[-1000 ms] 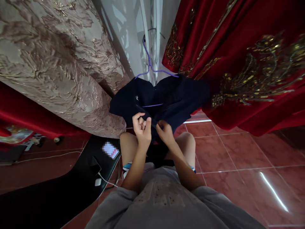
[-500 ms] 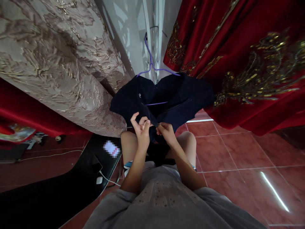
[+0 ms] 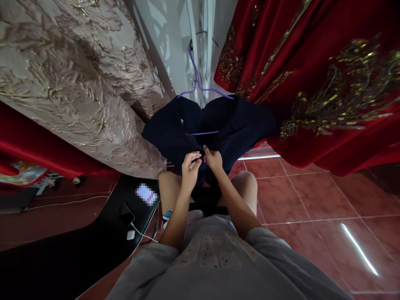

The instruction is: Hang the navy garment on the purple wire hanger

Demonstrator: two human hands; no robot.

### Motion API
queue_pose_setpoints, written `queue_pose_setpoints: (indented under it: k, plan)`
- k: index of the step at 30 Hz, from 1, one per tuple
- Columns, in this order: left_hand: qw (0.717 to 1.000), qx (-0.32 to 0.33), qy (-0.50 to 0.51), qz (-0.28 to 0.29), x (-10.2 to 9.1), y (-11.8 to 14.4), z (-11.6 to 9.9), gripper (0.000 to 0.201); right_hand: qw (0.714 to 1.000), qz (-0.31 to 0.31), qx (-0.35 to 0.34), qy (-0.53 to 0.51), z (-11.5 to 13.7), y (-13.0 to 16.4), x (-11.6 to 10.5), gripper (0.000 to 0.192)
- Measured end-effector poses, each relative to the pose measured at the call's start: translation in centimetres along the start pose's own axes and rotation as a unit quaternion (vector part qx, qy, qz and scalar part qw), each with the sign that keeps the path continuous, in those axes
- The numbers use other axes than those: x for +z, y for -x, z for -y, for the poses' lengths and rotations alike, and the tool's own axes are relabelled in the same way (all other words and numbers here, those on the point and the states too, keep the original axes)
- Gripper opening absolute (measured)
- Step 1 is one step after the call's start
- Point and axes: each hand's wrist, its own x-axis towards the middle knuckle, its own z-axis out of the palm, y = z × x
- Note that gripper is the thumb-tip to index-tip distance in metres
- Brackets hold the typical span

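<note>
A: Nearest the camera?
B: Grey shirt (image 3: pixel 218 258), bare knees past it. Black mat (image 3: pixel 78 246) on the floor to the person's left, phone (image 3: pixel 145 195) lying on it, white charger plug (image 3: pixel 131 234) with a cable just beside.

A: Hands?
B: Both up in front of the knees, touching each other at the front of a dark navy garment (image 3: pixel 215 125). Left hand (image 3: pixel 191 168): fingers curled in, thumb and fingertips pinched on a bit of the navy cloth. Right hand (image 3: pixel 213 159): fingers closed on the same cloth edge, right against the left. What exactly sits between them, button or seam, is too small to tell.

A: Where's the garment?
B: Hanging on a purple hanger (image 3: pixel 200 89), spread open, lower part dropping down between the knees. Hanger hook goes up to a white frame (image 3: pixel 200 41) at centre top. Hanger's crossbar shows through the neck opening.

A: Around it?
B: Beige-and-gold brocade fabric (image 3: pixel 71 79) hangs to the left, its edge near the garment's left shoulder. Red cloth with gold embroidery (image 3: pixel 321 83) hangs to the right, touching or overlapping the garment's right side. Red floor tiles (image 3: pixel 312 208) below, glossy, with a light streak.
</note>
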Motion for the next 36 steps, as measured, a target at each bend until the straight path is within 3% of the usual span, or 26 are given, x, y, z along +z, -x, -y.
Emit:
queue_pose_setpoints:
  k: [4,9,14,17,19,24,27,29,31,33,36]
  plan:
    - [0.999,-0.007,-0.053,0.005,-0.8,0.2,1.4,0.014,0.999,0.025,-0.008,-0.026,-1.3,-0.1,0.8,0.057]
    - [0.992,-0.040,-0.117,-0.007,-2.4,-0.1,4.4,0.045,0.996,0.032,-0.050,-0.068,-2.3,3.9,1.1,0.063]
    - [0.992,-0.022,-0.112,0.053,-1.2,-0.5,5.7,0.004,0.991,0.070,-0.090,-0.071,-0.7,5.4,0.0,0.056]
    - [0.993,-0.011,-0.115,0.038,-0.2,-1.0,5.8,0.013,0.984,0.120,-0.109,-0.068,2.0,4.7,-1.6,0.045]
    - [0.992,-0.003,-0.123,0.031,0.4,-1.3,6.0,0.013,0.979,0.135,-0.128,-0.088,5.1,4.1,-2.8,0.037]
    - [0.988,0.017,-0.153,0.019,2.1,-1.7,6.4,0.016,0.945,0.065,-0.249,-0.204,14.5,3.4,-4.9,0.031]
    - [0.987,0.030,-0.149,0.041,2.6,-1.8,4.4,0.010,0.938,0.044,-0.271,-0.211,16.9,3.9,-5.1,0.029]
    - [0.990,0.059,-0.122,0.047,2.3,-2.3,1.5,0.011,0.939,0.043,-0.267,-0.210,16.8,4.4,-5.1,0.030]
    - [0.987,0.137,-0.079,0.019,1.7,-3.4,-2.3,0.028,0.941,0.041,-0.268,-0.202,16.3,4.8,-5.2,0.030]
    - [0.964,0.253,-0.084,-0.019,1.1,-5.0,-6.3,0.037,0.939,0.031,-0.287,-0.188,16.1,5.0,-5.4,0.031]
    - [0.929,0.334,-0.158,0.015,0.9,-7.6,-10.6,0.017,0.929,0.002,-0.332,-0.163,16.0,4.7,-5.3,0.031]
